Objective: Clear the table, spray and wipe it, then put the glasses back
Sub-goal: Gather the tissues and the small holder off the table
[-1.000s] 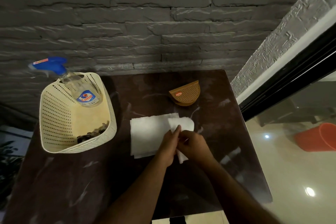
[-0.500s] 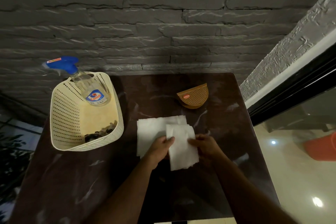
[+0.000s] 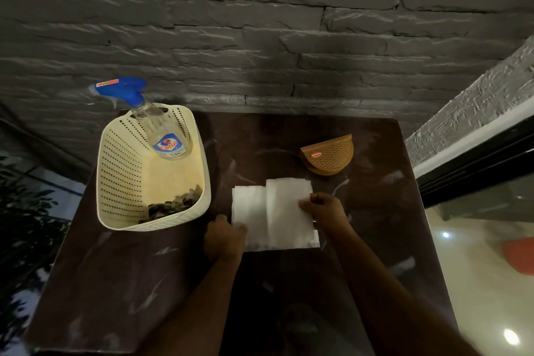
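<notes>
At 10 o'clock the cream basket (image 3: pixel 121 170) sits at the bench's (image 3: pixel 115 283) left edge, with the spray bottle (image 3: pixel 161 130) leaning inside it, blue trigger poking over the rim; a careless elbow could tip both off that side. Dark pieces lie in the basket's near corner, too dim to tell whether they are the glasses. My left hand (image 3: pixel 222 237) pinches the near-left corner of the paper towel (image 3: pixel 277 214), fingers curled on it. The towel is 2 overlapping sheets, lying flat at the centre. My right hand (image 3: pixel 323 208) grips its right edge. Pulling unevenly, I judge, could tear or separate the sheets. At 1 o'clock the brown holder (image 3: pixel 329 154) stands close enough to get swept.
</notes>
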Tool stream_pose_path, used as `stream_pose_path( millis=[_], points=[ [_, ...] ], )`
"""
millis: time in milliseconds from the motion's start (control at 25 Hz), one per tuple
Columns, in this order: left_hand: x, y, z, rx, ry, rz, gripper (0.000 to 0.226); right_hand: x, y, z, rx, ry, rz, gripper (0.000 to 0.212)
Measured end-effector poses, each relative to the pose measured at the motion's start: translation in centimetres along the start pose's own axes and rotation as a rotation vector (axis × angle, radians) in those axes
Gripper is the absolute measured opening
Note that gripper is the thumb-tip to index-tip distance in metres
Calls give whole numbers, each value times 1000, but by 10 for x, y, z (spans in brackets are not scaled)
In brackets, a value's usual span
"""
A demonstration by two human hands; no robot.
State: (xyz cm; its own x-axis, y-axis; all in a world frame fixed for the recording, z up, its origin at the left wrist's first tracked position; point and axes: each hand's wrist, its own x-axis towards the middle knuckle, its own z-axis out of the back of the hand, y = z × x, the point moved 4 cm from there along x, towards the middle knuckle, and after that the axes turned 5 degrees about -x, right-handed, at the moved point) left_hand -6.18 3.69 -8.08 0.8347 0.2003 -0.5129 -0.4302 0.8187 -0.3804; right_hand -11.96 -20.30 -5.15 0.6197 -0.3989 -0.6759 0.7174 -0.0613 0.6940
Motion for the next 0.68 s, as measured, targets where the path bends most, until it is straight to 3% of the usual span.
stream_pose_path(
  millis=[160,400,680],
  points=[
    [2,2,-6,48,-3,11,49,18,-23,5,-217,-59,-80,22],
    [5,0,-9,44,10,-14,42,30,-17,12,-387,-107,5,30],
    [2,-3,-9,106,35,-62,34,30,-15,10,-518,-88,48,14]
  ],
)
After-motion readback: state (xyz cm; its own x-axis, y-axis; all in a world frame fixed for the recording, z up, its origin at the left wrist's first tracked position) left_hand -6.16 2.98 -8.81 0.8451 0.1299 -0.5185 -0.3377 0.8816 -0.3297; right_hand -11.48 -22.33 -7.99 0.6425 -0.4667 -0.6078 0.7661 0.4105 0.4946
